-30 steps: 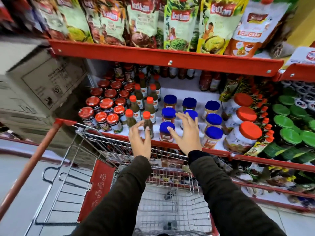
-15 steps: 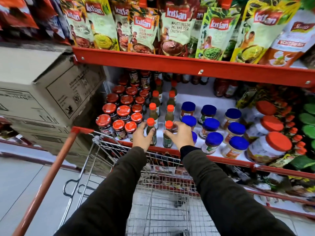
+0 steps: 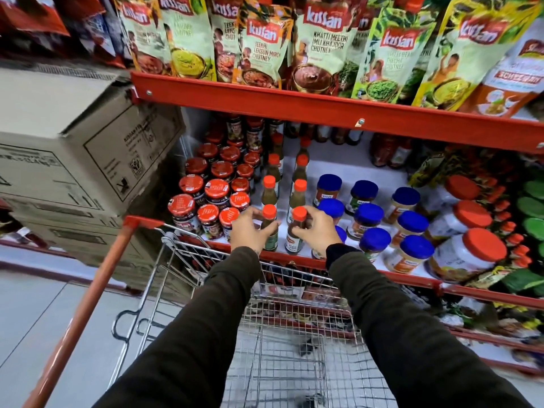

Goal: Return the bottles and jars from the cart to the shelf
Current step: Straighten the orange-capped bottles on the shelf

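Head view of a red metal store shelf (image 3: 347, 265) with a wire shopping cart (image 3: 282, 343) parked against its front edge. Both arms, in dark sleeves, reach over the cart to the front row of the shelf. The left hand (image 3: 247, 228) curls its fingers (image 3: 255, 214) around a small green-sauce bottle with an orange cap (image 3: 269, 231), which stands upright at the shelf's front lip. The right hand (image 3: 316, 231) closes its fingers (image 3: 306, 214) around the neck of a second small bottle with an orange cap and darker contents (image 3: 295, 234), upright just beside the first. Behind these two, further orange-capped bottles (image 3: 269, 189) stand in two files toward the back. Left of the bottles, dark jars with red printed lids (image 3: 216, 191) are packed closely together. Right of the bottles, jars with blue lids (image 3: 368, 213) stand in rows, followed by large clear jars with orange lids (image 3: 468, 254). The upper shelf carries hanging chutney pouches (image 3: 262, 45). Stacked cardboard cartons (image 3: 73, 148) occupy the left side, beside the cart's orange handle (image 3: 88, 298). The visible part of the cart basket holds no bottles or jars.
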`<act>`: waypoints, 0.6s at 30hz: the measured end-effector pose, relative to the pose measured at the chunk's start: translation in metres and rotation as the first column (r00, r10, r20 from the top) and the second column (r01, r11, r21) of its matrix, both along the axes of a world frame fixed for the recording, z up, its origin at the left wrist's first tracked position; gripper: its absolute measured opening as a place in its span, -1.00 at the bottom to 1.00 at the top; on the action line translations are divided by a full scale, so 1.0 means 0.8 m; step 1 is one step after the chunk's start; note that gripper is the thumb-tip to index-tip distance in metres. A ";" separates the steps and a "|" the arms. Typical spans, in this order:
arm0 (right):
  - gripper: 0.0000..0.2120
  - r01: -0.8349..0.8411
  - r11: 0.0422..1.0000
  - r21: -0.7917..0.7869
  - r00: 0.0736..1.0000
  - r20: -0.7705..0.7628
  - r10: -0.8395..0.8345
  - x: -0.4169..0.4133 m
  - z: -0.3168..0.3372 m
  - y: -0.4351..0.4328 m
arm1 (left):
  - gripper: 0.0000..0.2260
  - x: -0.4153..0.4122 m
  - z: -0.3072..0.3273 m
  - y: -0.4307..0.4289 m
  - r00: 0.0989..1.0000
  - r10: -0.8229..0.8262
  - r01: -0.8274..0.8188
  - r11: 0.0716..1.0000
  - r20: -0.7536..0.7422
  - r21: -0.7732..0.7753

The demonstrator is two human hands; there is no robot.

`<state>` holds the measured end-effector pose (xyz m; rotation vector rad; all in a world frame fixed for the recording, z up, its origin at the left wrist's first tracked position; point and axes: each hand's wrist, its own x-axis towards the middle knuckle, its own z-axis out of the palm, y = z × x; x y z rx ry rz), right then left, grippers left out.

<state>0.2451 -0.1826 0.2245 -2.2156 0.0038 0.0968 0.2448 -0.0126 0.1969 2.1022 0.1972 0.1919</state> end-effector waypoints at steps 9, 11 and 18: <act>-0.70 0.118 0.993 0.026 0.990 0.071 -0.120 -0.006 -0.001 0.000 | -0.62 -0.007 0.009 0.017 0.969 -0.245 0.245 0.965 0.012 -0.093; -0.71 0.110 0.993 0.033 0.992 0.056 -0.111 -0.005 0.000 -0.001 | -0.65 -0.008 0.012 0.018 0.973 -0.229 0.227 0.968 -0.006 -0.102; -0.66 0.053 0.999 0.006 0.998 0.023 -0.053 -0.004 0.004 0.001 | -0.69 -0.002 0.014 0.015 0.998 -0.049 0.047 0.994 -0.028 -0.098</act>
